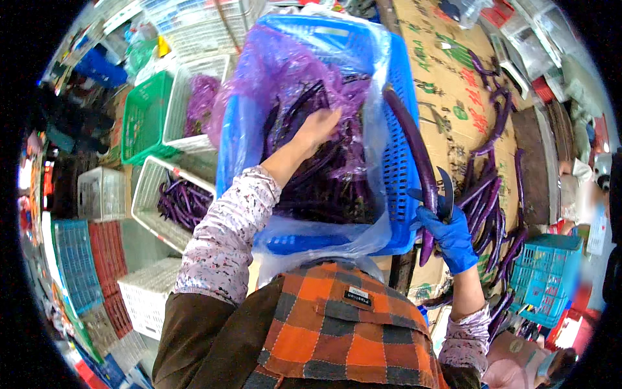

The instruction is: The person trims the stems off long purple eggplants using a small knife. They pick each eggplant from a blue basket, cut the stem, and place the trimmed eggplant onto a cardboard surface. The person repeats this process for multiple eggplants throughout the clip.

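A blue plastic crate (399, 160), lined with clear plastic film (316, 233), stands before me. Inside it lie long dark purple eggplants (301, 180) with crumpled purple plastic film (291, 68) over and among them. My bare left hand (318, 127) reaches in over the eggplants, its fingers at the purple film. They are blurred, so a grip cannot be made out. Beyond the crate's right rim, my right hand (449, 240), in a blue glove, holds a long eggplant (419, 141) near its lower end. A cutting tool with a dark curved blade (446, 187) is in the same hand.
More eggplants (486, 204) are spread over printed cardboard (437, 107) on the right. At left, a white crate (146, 194) holds eggplants beside a green crate (141, 116). Stacked teal crates (544, 282) stand at lower right. A person (583, 194) is at the far right.
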A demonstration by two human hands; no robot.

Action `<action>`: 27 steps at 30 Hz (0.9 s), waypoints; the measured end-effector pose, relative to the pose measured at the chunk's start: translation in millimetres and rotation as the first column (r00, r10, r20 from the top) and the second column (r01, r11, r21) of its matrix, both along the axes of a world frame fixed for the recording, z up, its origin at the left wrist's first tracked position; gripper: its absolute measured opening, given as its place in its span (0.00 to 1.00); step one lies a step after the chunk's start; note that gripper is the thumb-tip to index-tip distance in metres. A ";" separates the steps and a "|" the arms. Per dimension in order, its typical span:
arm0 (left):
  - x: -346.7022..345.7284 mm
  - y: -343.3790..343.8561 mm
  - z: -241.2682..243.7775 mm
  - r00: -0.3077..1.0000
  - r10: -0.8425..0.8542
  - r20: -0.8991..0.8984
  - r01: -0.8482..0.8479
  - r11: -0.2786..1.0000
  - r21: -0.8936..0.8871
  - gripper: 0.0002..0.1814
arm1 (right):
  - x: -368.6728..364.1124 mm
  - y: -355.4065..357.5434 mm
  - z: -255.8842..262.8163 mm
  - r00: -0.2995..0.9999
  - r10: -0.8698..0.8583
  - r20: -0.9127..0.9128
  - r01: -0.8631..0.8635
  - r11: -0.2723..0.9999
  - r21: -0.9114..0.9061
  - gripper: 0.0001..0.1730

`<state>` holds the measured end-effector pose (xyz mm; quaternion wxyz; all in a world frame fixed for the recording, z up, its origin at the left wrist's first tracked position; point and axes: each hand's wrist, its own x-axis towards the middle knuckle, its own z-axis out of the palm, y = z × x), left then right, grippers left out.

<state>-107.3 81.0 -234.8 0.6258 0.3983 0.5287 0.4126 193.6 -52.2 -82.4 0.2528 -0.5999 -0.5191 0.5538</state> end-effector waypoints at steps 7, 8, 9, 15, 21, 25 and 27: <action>-28.0 -55.2 -188.4 0.507 -0.349 -0.788 0.406 0.903 -0.139 0.27 | 79.0 12.4 17.2 0.942 -0.319 0.108 0.298 0.938 0.175 0.17; -19.3 -55.8 -185.9 0.411 -0.385 -0.826 0.382 0.896 -0.227 0.26 | 106.7 14.4 13.0 0.914 -0.355 0.197 0.335 0.933 0.130 0.16; -15.4 -53.8 -180.6 0.308 -0.423 -0.853 0.344 0.885 -0.314 0.25 | 124.1 17.7 8.5 0.906 -0.392 0.162 0.355 0.909 0.217 0.15; -25.9 -42.9 -146.0 0.563 -0.164 -0.810 0.332 0.942 0.040 0.24 | 211.6 66.8 15.2 0.814 -0.522 0.255 0.435 0.838 0.329 0.18; -22.4 -52.9 -6.0 0.977 -0.044 -0.209 0.049 0.999 0.017 0.07 | 305.4 153.2 -9.3 0.579 -0.669 0.466 0.270 0.697 0.664 0.23; -14.2 -56.2 75.0 0.965 0.170 0.199 -0.156 0.984 -0.084 0.14 | 283.4 171.9 12.1 0.716 -0.685 0.135 0.509 0.644 0.571 0.20; -5.9 -59.2 105.8 0.904 0.228 0.362 -0.222 0.973 -0.060 0.15 | 193.0 147.2 44.7 0.830 -0.546 0.115 0.439 0.767 0.469 0.19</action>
